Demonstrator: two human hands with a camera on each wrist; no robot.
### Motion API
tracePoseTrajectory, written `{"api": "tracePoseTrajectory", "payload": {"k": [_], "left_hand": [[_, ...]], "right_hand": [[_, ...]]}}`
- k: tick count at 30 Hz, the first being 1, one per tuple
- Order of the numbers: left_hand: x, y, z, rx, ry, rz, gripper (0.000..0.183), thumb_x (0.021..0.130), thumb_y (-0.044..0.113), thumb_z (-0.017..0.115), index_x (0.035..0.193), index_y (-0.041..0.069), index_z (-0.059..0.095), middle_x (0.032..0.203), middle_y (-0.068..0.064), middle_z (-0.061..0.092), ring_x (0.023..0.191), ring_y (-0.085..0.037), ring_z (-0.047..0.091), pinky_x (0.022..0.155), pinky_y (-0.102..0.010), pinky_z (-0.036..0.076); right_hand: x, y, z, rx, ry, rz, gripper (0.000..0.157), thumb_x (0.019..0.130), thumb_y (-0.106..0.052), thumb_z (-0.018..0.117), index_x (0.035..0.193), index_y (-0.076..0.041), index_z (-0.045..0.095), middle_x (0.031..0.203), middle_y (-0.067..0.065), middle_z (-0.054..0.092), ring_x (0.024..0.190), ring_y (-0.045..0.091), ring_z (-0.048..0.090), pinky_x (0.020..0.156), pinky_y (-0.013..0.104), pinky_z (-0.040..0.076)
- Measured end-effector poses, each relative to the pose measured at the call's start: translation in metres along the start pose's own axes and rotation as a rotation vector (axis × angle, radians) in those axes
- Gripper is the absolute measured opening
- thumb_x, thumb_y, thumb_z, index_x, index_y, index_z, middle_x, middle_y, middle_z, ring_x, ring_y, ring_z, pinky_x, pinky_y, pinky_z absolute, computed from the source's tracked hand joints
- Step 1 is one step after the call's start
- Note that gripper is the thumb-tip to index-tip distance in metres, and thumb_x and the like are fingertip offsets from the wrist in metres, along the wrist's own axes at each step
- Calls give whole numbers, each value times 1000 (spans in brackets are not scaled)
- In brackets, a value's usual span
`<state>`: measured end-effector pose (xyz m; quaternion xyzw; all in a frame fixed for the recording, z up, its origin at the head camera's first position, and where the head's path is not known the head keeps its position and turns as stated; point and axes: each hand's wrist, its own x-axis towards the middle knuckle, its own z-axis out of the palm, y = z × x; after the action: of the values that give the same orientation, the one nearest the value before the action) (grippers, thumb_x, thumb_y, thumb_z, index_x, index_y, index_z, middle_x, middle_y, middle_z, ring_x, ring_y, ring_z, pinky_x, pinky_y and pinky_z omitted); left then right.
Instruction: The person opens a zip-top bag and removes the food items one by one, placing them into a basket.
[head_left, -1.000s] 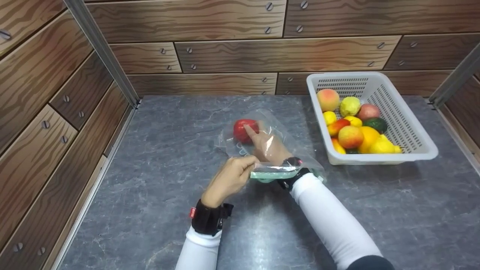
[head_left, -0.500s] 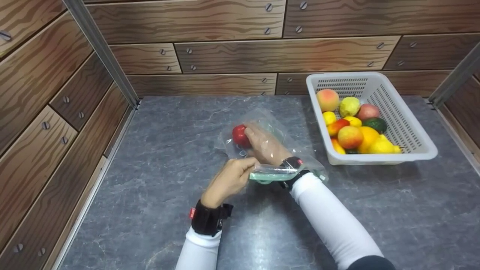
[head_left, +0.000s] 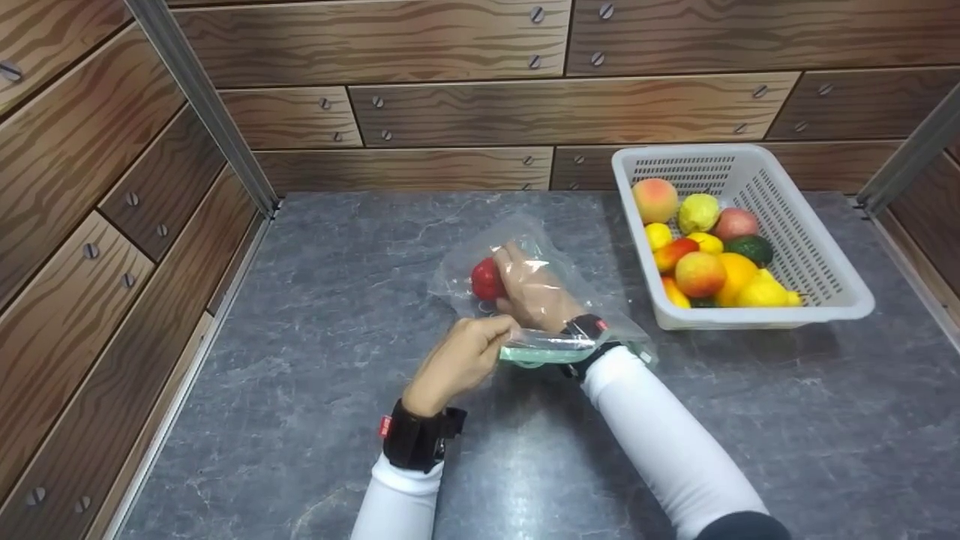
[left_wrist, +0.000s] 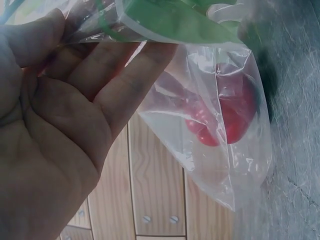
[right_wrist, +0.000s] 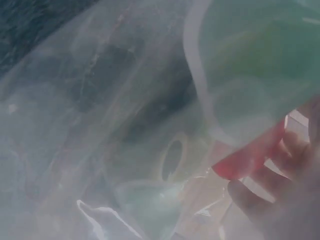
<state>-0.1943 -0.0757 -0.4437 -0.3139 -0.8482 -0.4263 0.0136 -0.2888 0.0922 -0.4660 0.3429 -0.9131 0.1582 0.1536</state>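
A clear plastic bag (head_left: 480,240) with a green band at its mouth lies over the middle of the table. My left hand (head_left: 469,352) pinches the bag's edge between thumb and fingers. My right hand (head_left: 540,296) is inside the bag, up to the wristband. It holds a glossy red bell pepper (head_left: 487,279) from its right side. The lobed end of the bell pepper (left_wrist: 235,112) shows through the plastic in the left wrist view. In the right wrist view, fingers (right_wrist: 270,182) curl around the red bell pepper (right_wrist: 242,162), seen through hazy plastic.
A white perforated basket (head_left: 855,300) stands at the right, holding several fruits such as a peach (head_left: 655,200), an orange (head_left: 735,277) and a dark green avocado (head_left: 750,249). Wood-patterned panels (head_left: 450,112) close off the back and sides of the grey table (head_left: 337,300).
My right hand has gone from a pointing index finger on the bell pepper to a grip at its side. The bell pepper has turned and shifted slightly toward me. My left hand has stayed put.
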Motion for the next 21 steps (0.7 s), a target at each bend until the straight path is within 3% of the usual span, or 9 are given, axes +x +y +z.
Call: {"api": "tracePoseTrajectory", "payload": {"k": [7,12,16,21], "left_hand": [[1,1,1,12,-27,-22,14,102,6,59,100,4,74,90,-6,74,69,-5,54,66,-22,53],[2,1,1,14,-42,-30,15,102,5,58,103,3,73,89,-8,73,65,-4,51,64,-22,52],[1,-2,0,21,-17,-38,15,103,5,57,96,4,70,80,-4,66,66,-7,50,61,-22,48],[-1,-6,0,54,22,-35,15,102,5,58,93,5,70,83,-4,69,72,-11,58,69,-28,55]], "right_hand": [[0,5,0,36,-178,193,75,79,-9,86,141,-2,46,138,24,48,114,43,64,96,50,57],[1,8,-3,78,-287,287,78,83,-13,84,146,-5,38,139,20,50,124,42,60,106,49,51],[-2,8,-7,109,-316,344,70,82,-14,80,138,-6,40,131,19,53,118,39,61,100,49,54],[-7,8,-8,145,-294,362,66,75,-12,76,131,-3,43,126,19,51,109,37,65,92,44,58]]}}
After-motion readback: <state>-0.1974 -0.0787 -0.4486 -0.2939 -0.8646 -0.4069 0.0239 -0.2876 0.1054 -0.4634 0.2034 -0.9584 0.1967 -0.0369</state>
